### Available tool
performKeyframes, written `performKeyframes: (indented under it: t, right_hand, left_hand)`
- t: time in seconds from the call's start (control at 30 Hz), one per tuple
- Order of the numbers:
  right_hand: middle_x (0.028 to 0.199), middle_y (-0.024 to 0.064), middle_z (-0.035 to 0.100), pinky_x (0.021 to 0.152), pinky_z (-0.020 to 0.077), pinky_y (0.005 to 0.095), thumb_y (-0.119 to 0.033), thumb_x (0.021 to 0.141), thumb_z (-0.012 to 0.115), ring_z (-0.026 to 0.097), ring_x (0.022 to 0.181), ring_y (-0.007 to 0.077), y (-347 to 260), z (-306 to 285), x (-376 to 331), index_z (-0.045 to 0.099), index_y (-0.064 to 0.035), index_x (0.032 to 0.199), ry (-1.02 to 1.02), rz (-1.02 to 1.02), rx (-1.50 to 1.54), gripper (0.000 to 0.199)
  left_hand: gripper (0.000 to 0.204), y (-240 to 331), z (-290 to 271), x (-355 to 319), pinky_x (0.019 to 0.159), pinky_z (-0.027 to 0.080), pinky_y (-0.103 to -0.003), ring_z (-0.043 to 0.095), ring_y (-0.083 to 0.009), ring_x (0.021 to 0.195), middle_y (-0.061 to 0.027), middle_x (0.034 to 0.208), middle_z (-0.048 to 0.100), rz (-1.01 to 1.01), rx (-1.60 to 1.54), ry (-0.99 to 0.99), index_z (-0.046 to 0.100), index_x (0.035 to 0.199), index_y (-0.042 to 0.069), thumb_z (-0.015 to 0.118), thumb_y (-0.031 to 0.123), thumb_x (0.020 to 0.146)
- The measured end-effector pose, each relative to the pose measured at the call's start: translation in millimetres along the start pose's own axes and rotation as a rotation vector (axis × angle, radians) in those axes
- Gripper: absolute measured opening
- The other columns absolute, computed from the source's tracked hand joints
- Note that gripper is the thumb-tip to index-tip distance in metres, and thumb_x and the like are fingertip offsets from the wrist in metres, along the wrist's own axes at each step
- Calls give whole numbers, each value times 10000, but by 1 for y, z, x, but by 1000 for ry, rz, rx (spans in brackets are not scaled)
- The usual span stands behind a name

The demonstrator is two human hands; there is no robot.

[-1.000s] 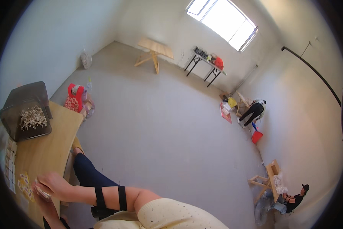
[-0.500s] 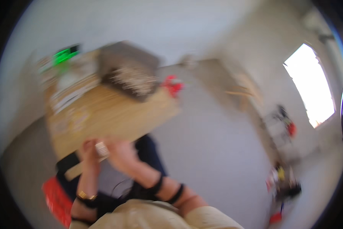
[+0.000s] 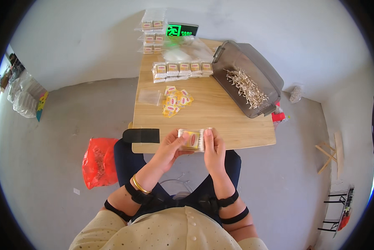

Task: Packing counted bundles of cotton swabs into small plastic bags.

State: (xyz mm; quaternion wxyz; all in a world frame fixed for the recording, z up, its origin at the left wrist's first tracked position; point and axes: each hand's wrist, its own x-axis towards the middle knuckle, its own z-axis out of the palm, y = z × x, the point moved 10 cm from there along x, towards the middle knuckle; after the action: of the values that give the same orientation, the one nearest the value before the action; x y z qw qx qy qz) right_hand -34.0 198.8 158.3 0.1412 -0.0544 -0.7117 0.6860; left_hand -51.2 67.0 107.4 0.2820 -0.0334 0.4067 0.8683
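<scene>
- Head view: the small clear packet of white cotton swabs with a yellow-and-red label (image 3: 192, 139) sits between both hands, just over the near edge of the light wooden worktop (image 3: 220, 114).
- Its long axis runs left to right; the left hand (image 3: 169, 148) pinches the left end and the right hand (image 3: 212, 149) grips the right end, both equally close.
- Loose yellow labels (image 3: 175, 101) lie farther up the worktop, well apart.

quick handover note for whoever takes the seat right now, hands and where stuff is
Left hand and right hand: both hold one small clear packet of sticks with a yellow label, over the near edge of the wooden table.
Done: a row of filled packets, with more stacked behind it.
Left: loose sticks in the grey bin, yellow labels and an empty clear bag.
</scene>
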Motion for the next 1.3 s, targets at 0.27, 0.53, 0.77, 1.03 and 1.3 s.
performKeyframes:
  t: [0.27,0.53,0.77,1.03,1.3]
  right_hand:
    - [762,-24,499,664,374,233,-183,1066,524,424,738,53,8,-11,-12,556,-7,864,48,-56,55,269]
    - [1065,31,618,861,431,259,-61,966,658,561,939,127,6,-17,-30,710,0,1067,-224,-23,315,129]
    - [1146,38,633,930,480,290,-36,913,696,604,1056,135,0,-4,-41,698,-26,1141,-381,34,528,228]
    - [1097,12,644,886,488,271,-54,913,701,604,1048,110,-10,11,-52,688,-49,1084,-461,96,696,171]
    - [1007,29,640,913,466,301,-122,1000,564,615,968,144,-9,6,-56,627,-22,1146,-282,213,629,188]
  left_hand:
    - [301,25,2,-9,847,544,-300,674,-117,991,-47,1074,728,240,172,50,683,1183,44,714,242,958]
    - [264,71,67,-60,878,550,-276,685,-103,982,-56,1072,751,482,589,-87,686,1195,-12,705,58,942]
    - [327,87,127,-98,738,574,-280,750,-230,869,-103,1035,764,866,1171,-246,738,1125,35,796,58,805]
    - [497,91,138,-122,703,569,-308,727,-277,827,-111,1030,747,988,1237,-243,717,1189,83,793,-27,710]
    - [304,87,72,-89,759,559,-296,708,-152,833,-43,956,752,539,884,186,718,1111,13,787,198,880]
